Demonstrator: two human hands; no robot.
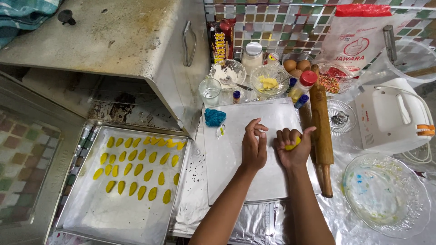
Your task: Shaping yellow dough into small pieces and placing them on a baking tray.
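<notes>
My right hand (pixel 293 147) is closed around a lump of yellow dough (pixel 292 144) over the white cutting board (pixel 227 154). My left hand (pixel 254 144) rests beside it on the board, with thumb and fingertips pinched together near the top; whether a bit of dough sits between them I cannot tell. A blue lump of dough (pixel 214 117) lies at the board's far left corner. To the left, a metal baking tray (pixel 95 208) carries several small yellow leaf-shaped dough pieces (pixel 136 169) in rows.
A wooden rolling pin (pixel 321 131) lies along the board's right edge. Glass bowls, eggs, a jar and sprinkles (pixel 334 82) crowd the back. A white hand mixer (pixel 393 115) and a smeared glass plate (pixel 386 195) sit right. A metal oven box (pixel 136 45) stands back left.
</notes>
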